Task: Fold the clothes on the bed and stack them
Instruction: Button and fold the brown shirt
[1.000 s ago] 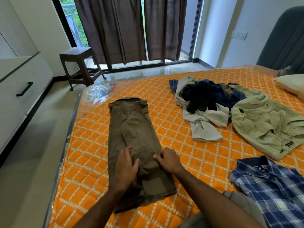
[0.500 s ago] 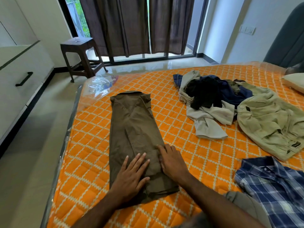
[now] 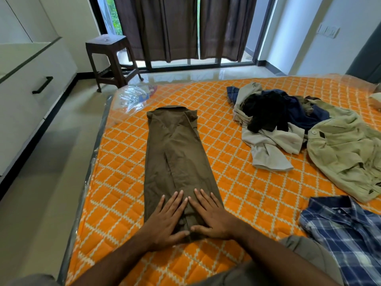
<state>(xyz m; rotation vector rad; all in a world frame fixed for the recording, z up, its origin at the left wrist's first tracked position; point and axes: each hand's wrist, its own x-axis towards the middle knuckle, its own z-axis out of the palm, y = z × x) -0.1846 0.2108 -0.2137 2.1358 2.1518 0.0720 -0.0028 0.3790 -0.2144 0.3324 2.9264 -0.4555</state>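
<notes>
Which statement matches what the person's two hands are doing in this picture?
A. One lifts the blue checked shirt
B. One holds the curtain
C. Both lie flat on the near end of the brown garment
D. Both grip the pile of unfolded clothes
C: the left hand and right hand lie side by side, fingers straight, pressing the near end of the brown garment, which lies folded lengthwise on the orange bed.

Dark curtains point(image 3: 185, 27) over glass sliding door, brown stool point(image 3: 109, 56), white drawers point(image 3: 31, 79), glossy pale floor point(image 3: 51, 162), white walls
</notes>
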